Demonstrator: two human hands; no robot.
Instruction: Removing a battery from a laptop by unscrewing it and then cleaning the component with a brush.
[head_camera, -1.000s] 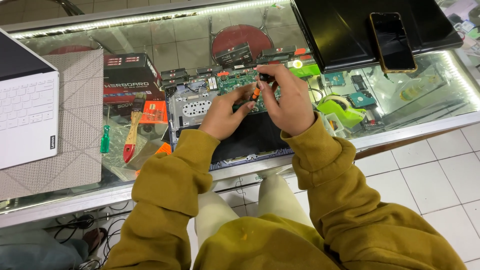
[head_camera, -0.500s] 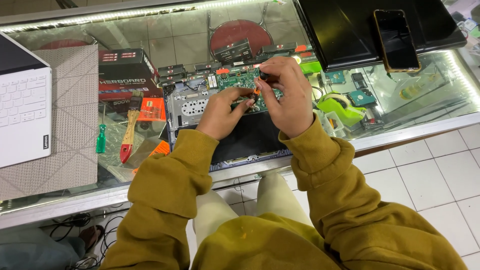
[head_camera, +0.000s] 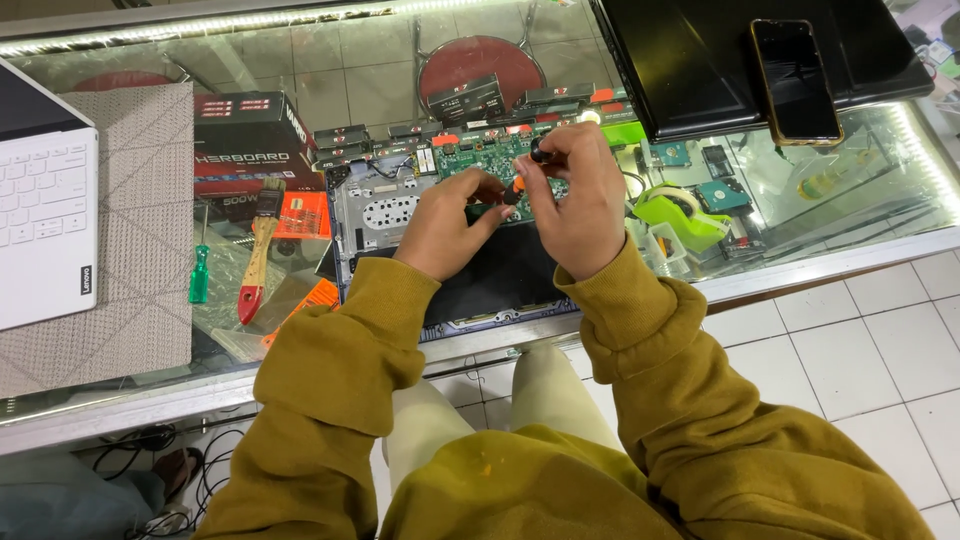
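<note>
gripping screwdriver (head_camera: 520, 190) | right hand (head_camera: 575, 205) above, left hand (head_camera: 445, 225) beside

Lit glass display counter (head_camera: 820, 262), white tiled floor (head_camera: 870, 350)

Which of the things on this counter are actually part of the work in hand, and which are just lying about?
In hand:
left hand
right hand
screwdriver
opened laptop
green circuit board

Lying about:
paintbrush
green screwdriver
white laptop
phone
green tape dispenser
</note>
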